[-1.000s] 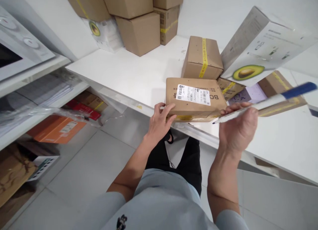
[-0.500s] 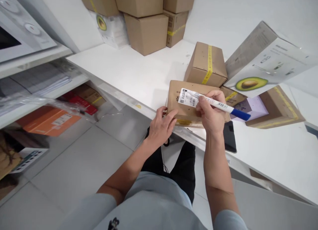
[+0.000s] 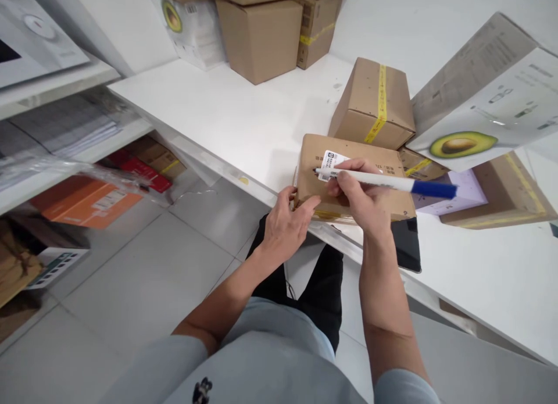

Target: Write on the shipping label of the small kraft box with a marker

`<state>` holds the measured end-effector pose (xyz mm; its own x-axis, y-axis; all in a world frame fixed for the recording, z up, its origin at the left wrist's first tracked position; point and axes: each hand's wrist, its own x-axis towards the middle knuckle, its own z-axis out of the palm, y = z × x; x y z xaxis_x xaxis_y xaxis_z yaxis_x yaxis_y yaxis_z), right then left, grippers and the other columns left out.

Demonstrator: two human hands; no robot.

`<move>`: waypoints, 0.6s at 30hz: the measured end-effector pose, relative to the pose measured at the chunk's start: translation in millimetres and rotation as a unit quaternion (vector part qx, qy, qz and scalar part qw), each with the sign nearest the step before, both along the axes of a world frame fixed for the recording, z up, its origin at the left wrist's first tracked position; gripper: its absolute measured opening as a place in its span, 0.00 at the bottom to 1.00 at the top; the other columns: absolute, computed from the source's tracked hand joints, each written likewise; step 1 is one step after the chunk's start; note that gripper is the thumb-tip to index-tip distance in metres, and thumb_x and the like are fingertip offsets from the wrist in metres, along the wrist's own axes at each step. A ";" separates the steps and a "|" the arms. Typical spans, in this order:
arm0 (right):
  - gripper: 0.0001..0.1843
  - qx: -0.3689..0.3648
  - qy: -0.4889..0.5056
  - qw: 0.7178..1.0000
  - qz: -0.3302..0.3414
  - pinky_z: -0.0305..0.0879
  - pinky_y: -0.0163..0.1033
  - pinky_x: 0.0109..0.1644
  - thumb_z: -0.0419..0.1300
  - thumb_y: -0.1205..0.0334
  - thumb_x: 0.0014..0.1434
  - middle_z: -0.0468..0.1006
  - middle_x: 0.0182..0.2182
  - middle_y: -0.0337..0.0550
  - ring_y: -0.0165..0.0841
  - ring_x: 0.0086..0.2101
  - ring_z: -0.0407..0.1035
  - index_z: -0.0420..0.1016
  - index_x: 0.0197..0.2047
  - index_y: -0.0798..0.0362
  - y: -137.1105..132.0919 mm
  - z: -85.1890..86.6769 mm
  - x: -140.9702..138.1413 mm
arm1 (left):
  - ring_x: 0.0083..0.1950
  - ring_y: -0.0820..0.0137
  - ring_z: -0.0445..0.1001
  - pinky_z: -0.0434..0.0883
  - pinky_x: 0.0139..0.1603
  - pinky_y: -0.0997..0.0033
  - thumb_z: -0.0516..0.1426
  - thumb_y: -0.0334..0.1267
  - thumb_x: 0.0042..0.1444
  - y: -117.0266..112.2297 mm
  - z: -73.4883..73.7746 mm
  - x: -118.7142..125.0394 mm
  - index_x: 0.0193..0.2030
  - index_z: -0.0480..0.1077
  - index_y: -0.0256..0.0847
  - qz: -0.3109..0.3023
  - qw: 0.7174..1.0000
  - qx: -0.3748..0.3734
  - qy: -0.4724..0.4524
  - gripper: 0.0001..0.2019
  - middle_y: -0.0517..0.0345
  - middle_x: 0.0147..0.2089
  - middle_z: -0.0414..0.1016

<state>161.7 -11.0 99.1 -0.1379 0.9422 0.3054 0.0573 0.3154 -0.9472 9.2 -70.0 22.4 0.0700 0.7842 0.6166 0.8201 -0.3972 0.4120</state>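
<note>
My right hand [image 3: 365,203] is closed around a white marker [image 3: 387,181] with a blue rear end. Its dark tip points left, at the left edge of a white printed label [image 3: 333,158] on a small cardboard box [image 3: 308,180]; whether the tip touches is unclear. The box lies on the white table at the front edge, and my fingers cover part of the label. At its near left corner, my left hand [image 3: 286,224] grips the box, thumb on top and the other fingers at the side. Under the box's right end, a dark flat device [image 3: 407,245] sticks out.
Behind the box stands a yellow-taped carton [image 3: 364,116]. A tall avocado-print box [image 3: 462,96] and an open carton [image 3: 518,189] are at right. Stacked cartons [image 3: 265,43] stand at the back. Shelves at left hold papers [image 3: 61,133] and an orange box [image 3: 89,199].
The marker's tip has shifted left and down across the label, and the marker lies more level. My right hand has moved slightly left. The left hand keeps its grip on the box.
</note>
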 end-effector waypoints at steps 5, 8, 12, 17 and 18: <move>0.15 0.027 -0.022 0.999 -0.016 0.65 0.32 0.26 0.59 0.45 0.64 0.68 0.19 0.31 0.25 0.21 0.64 0.74 0.34 0.48 -2.6 0.6 -3.0 | 0.52 0.63 0.72 0.77 0.45 0.66 0.52 0.37 0.67 -0.2 0.6 0.2 0.59 0.68 0.51 -0.006 1.000 -0.009 -0.013 0.15 0.47 0.57 0.60; 0.13 0.029 -0.057 0.998 0.009 0.66 0.33 0.29 0.58 0.48 0.65 0.72 0.24 0.33 0.26 0.24 0.66 0.78 0.43 0.46 -2.6 3.4 0.2 | 0.51 0.64 0.72 0.76 0.45 0.67 0.53 0.36 0.67 0.5 -1.1 0.4 0.60 0.67 0.50 -0.005 1.000 0.013 -0.011 0.16 0.47 0.57 0.60; 0.12 0.031 -0.100 0.994 0.023 0.64 0.33 0.30 0.63 0.54 0.62 0.76 0.33 0.36 0.26 0.27 0.65 0.76 0.48 0.46 -2.2 2.2 4.1 | 0.51 0.65 0.72 0.76 0.46 0.66 0.53 0.34 0.67 1.4 -2.6 0.3 0.60 0.66 0.50 -0.006 0.999 0.030 -0.014 0.16 0.47 0.57 0.59; 0.07 0.035 -0.065 0.997 -0.009 0.61 0.32 0.28 0.61 0.55 0.62 0.70 0.26 0.33 0.24 0.24 0.63 0.71 0.38 0.49 -2.6 -2.0 0.5 | 0.52 0.65 0.71 0.77 0.47 0.66 0.54 0.33 0.66 1.4 -1.5 -0.1 0.60 0.64 0.50 -0.010 1.000 0.028 -0.006 0.18 0.47 0.57 0.58; 0.07 0.039 -0.069 0.997 -0.018 0.60 0.32 0.27 0.61 0.56 0.62 0.69 0.25 0.32 0.24 0.24 0.63 0.71 0.36 0.50 -2.9 -1.6 -0.5 | 0.52 0.65 0.71 0.77 0.47 0.66 0.54 0.33 0.66 1.2 -1.3 -0.1 0.61 0.64 0.50 -0.010 1.000 0.025 -0.006 0.18 0.47 0.57 0.58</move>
<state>161.2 -13.9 97.5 -0.1499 0.9211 0.3593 0.1980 0.3840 -0.9019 9.1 -68.7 21.1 0.0785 0.7512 0.6554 0.8065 -0.4343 0.4012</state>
